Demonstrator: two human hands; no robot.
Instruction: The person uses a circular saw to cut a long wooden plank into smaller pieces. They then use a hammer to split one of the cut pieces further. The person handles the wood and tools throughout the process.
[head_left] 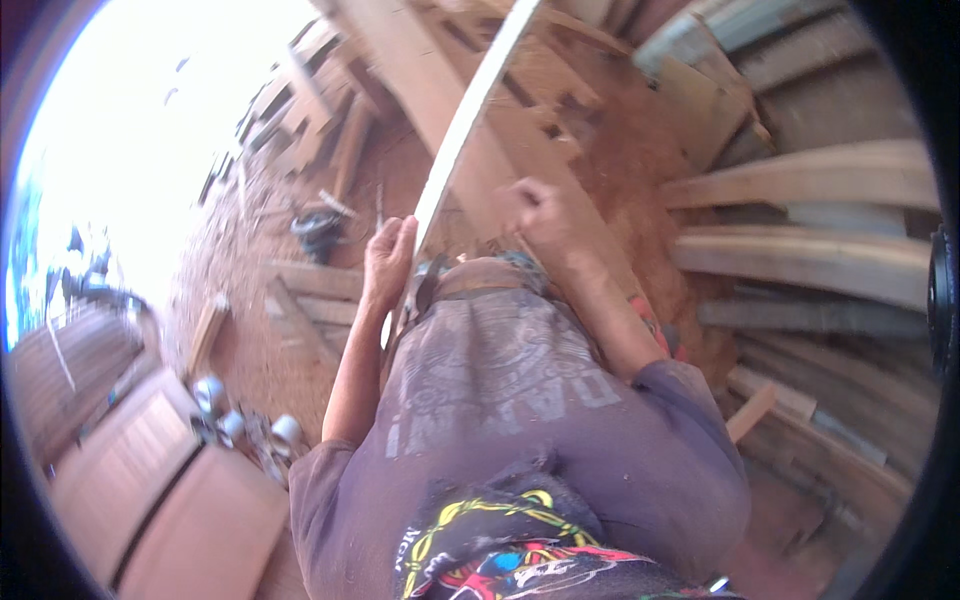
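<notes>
A long, thin, pale strip [462, 130], likely wood, slants from the top of the view down past my left side. My left hand [390, 258] is closed on it, with the thumb and fingers pinching its edge. Below the grip, a short end of the strip shows beside my shirt. My right hand [538, 210] hovers over a broad wooden plank [410, 75], apart from the strip. Its fingers look curled, but motion smears them, and whether they hold anything is unclear.
Scrap wood [310, 110] is heaped at the far left on reddish ground. A dark power tool [318, 232] lies left of my left hand. Long boards [800, 250] are stacked along the right. Smooth wooden panels [130, 470] lie at the lower left, near several whitish cylindrical objects [232, 425].
</notes>
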